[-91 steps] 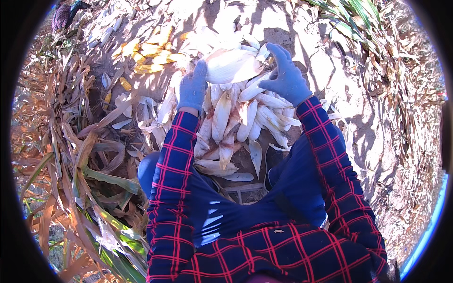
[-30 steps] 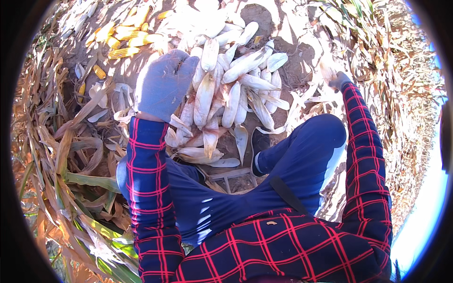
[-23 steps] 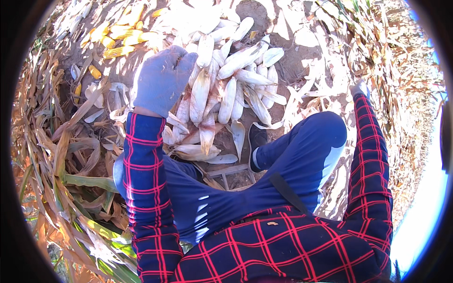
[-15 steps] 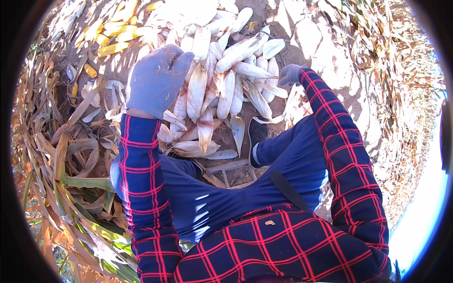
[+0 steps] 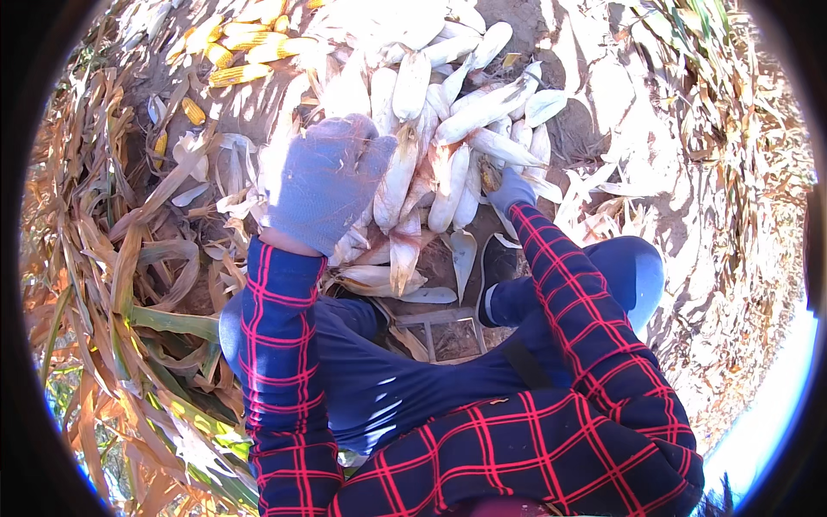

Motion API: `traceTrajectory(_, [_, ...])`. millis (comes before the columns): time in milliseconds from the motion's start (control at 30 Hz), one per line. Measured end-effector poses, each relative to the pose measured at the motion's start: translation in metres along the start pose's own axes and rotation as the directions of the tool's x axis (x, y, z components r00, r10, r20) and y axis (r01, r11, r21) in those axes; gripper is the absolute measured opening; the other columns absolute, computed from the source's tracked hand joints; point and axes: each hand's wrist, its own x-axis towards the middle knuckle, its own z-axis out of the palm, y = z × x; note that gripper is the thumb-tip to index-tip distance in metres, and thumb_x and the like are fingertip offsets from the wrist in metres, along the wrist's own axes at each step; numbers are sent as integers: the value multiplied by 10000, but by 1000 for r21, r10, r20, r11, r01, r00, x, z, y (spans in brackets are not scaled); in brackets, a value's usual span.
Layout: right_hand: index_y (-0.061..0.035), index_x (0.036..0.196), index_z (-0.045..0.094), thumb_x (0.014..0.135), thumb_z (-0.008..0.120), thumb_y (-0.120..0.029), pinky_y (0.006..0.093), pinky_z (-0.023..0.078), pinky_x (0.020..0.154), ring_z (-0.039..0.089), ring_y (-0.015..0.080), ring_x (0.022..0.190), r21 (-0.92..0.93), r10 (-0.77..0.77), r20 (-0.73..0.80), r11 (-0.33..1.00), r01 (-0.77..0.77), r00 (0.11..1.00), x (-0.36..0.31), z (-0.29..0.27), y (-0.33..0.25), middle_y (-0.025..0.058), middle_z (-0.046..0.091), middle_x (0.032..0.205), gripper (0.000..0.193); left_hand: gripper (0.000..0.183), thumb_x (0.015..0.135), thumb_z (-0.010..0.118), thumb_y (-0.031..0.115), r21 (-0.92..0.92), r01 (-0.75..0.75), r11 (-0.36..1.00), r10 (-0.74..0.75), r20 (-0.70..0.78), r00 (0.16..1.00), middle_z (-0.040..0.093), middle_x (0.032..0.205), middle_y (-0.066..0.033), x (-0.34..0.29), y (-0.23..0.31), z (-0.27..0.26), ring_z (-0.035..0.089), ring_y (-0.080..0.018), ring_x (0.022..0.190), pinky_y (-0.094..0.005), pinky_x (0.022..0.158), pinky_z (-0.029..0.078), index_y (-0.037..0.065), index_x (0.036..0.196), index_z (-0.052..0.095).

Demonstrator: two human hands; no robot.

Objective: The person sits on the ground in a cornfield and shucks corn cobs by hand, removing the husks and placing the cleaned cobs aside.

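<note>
My left hand (image 5: 332,185), in a grey glove, hovers at the left side of a heap of corn ears in pale husks (image 5: 411,86). Its fingers are curled in, and whatever they may hold is hidden behind the back of the hand. At the right side of the heap, my right hand (image 5: 512,191), also gloved, reaches low among the ears. It touches or lies right beside a brownish ear tip (image 5: 489,177); its fingers are mostly hidden there. Another husked ear (image 5: 504,146) lies just above it.
Several bare yellow cobs (image 5: 239,76) lie at the far left. Dry corn stalks and leaves (image 5: 129,258) bank up along the left edge; more litter (image 5: 732,112) covers the right. Between my legs shows a metal frame (image 5: 439,319), beside my shoe (image 5: 498,258).
My right hand has come left and down from the open ground to the heap's right side. My left hand stays by the heap, still curled. The whole view has shifted slightly.
</note>
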Motion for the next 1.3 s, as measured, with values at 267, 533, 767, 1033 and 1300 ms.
traceTrajectory(267, [-10, 1221, 505, 630, 762, -358, 339, 469, 869, 620, 275, 980, 423, -316, -149, 836, 349, 937, -8, -74, -41, 184, 634, 1045, 733, 296, 838, 600, 337, 154, 128, 980, -162, 238, 958, 638, 801, -157, 3, 7, 17, 628, -331, 758, -403, 675, 491, 54, 922, 615])
traceTrajectory(533, [18, 1267, 460, 816, 626, -129, 273, 430, 901, 562, 139, 1012, 887, -655, -145, 246, 391, 742, -67, -162, -120, 83, 598, 1112, 502, 605, 843, 556, 523, -8, 263, 965, -236, 410, 881, 629, 1011, -203, -8, -1, 65, 604, -346, 960, -385, 836, 475, 17, 1174, 527])
traceTrajectory(767, [18, 1281, 455, 896, 594, -266, 267, 408, 922, 524, 132, 1055, 870, -645, -160, 265, 416, 748, -129, -190, -156, 76, 558, 1175, 498, 388, 858, 599, 343, -292, 17, 956, 43, 199, 979, 619, 1093, -120, 2, 20, 62, 600, -261, 977, -327, 851, 470, 55, 1118, 592])
traceTrajectory(1033, [-34, 1093, 585, 931, 555, -255, 228, 435, 763, 521, 70, 808, 955, -536, -293, -202, 216, 792, -94, -163, -168, -20, 590, 944, 276, 447, 828, 647, 373, -571, 200, 797, -109, 191, 976, 634, 1072, -123, -8, 27, 59, 613, -220, 980, -311, 852, 470, 50, 1130, 582])
traceTrajectory(1300, [10, 958, 622, 935, 534, -262, 268, 439, 654, 549, 102, 682, 910, -337, -369, 60, 410, 866, -44, -137, -157, 49, 630, 765, 287, 617, 749, 691, 469, -286, 435, 854, -382, 223, 897, 638, 1049, -156, -3, 29, 59, 627, -290, 945, -352, 827, 482, 43, 1171, 546])
